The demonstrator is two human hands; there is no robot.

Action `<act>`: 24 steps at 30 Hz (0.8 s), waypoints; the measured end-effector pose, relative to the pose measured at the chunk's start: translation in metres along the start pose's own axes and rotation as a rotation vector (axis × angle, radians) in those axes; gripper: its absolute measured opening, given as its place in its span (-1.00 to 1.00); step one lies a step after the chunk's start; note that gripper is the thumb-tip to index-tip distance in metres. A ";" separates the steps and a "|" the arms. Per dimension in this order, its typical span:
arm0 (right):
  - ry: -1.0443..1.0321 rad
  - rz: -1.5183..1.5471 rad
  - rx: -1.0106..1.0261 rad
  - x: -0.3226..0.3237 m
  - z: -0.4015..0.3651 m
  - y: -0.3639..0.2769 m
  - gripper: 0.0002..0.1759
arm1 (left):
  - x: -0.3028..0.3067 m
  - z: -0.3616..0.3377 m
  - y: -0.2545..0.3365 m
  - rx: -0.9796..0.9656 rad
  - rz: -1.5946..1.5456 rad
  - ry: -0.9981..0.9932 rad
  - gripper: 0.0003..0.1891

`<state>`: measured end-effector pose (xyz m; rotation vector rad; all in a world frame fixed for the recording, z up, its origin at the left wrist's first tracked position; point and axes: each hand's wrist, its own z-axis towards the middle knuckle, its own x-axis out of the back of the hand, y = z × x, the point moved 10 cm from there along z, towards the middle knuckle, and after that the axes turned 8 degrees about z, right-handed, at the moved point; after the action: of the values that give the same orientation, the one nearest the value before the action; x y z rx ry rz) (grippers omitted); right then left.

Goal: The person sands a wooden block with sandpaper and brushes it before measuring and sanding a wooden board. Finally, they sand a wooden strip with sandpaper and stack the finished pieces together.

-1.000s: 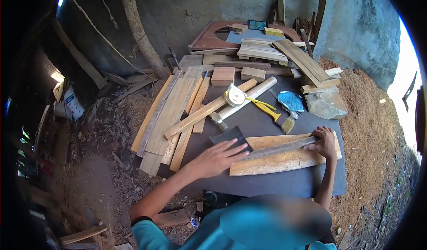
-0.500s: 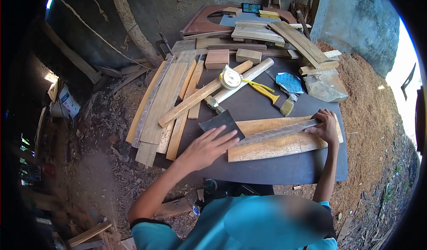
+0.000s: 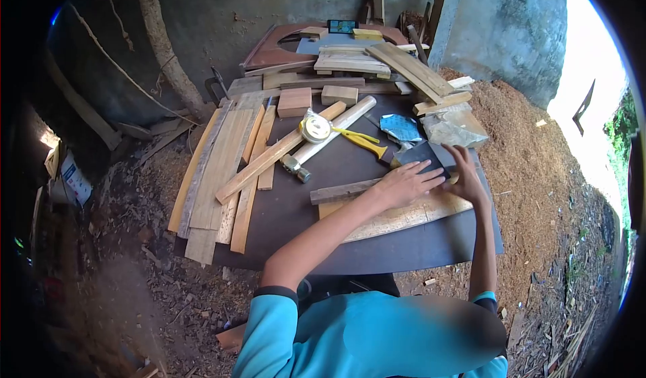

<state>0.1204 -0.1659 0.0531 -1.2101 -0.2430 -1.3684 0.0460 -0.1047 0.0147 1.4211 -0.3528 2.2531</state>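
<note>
A dark sheet of sandpaper [image 3: 418,154] lies under the fingers of my left hand [image 3: 402,184], which holds it over the right part of a narrow wooden strip [image 3: 342,191]. The strip rests on a wider pale board [image 3: 397,220] near the table's front edge; my left forearm crosses both. My right hand [image 3: 470,179] is at the strip's right end, close to the sandpaper's edge, its thumb and fingers spread apart. Any contact between that hand and the strip is hard to make out. A paintbrush [image 3: 367,142] lies just beyond, its bristles largely hidden.
On the dark table [image 3: 282,243] lie a hammer [image 3: 296,168], a tape measure [image 3: 315,128], a blue packet [image 3: 401,127] and wood blocks [image 3: 295,102]. Long planks [image 3: 219,169] line the left side. More boards [image 3: 353,59] are stacked behind. Sawdust [image 3: 531,196] covers the ground at right.
My left hand has slid the sandpaper rightward along the strip, up to my right hand. My right hand's fingers have spread wider at the strip's end. The whole view has shifted.
</note>
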 end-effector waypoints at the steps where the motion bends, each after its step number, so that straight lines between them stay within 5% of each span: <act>1: -0.065 0.054 0.087 -0.011 0.003 -0.027 -0.08 | 0.006 0.000 0.001 0.007 0.006 -0.007 -0.53; 3: -0.171 0.066 0.096 -0.028 0.005 -0.051 -0.19 | -0.004 -0.004 -0.005 0.047 0.027 -0.141 -0.52; 5: -0.238 -0.017 -0.059 -0.040 0.002 -0.043 -0.32 | 0.011 -0.018 -0.001 0.045 -0.013 -0.030 -0.48; 7: -0.149 -0.151 0.079 -0.042 -0.002 -0.048 -0.44 | 0.043 -0.034 0.001 0.012 -0.025 0.046 -0.40; 9: -0.099 -0.309 0.241 -0.046 -0.009 -0.056 -0.59 | 0.070 -0.061 -0.021 0.140 0.034 0.010 -0.35; 13: 0.011 -0.362 0.238 -0.037 -0.021 -0.053 -0.71 | 0.074 -0.146 -0.084 0.669 -0.135 -0.331 -0.57; 16: 0.058 -0.339 0.160 -0.017 -0.025 -0.045 -0.90 | 0.074 -0.152 -0.080 0.601 -0.123 -0.084 -0.61; 18: 0.020 -0.188 0.134 -0.019 -0.026 -0.037 -0.85 | 0.072 -0.141 -0.074 0.570 -0.134 -0.036 -0.61; 21: 0.027 -0.191 -0.198 -0.023 -0.017 -0.011 -0.63 | 0.064 -0.119 -0.060 0.545 -0.121 -0.003 -0.61; 24: 0.186 -0.181 -0.230 -0.020 -0.017 0.004 -0.38 | 0.049 -0.111 -0.055 0.576 -0.156 -0.007 -0.61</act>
<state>0.1102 -0.1674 0.0289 -1.2619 -0.0654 -1.6920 -0.0311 0.0035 0.0091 1.6514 0.4307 2.3165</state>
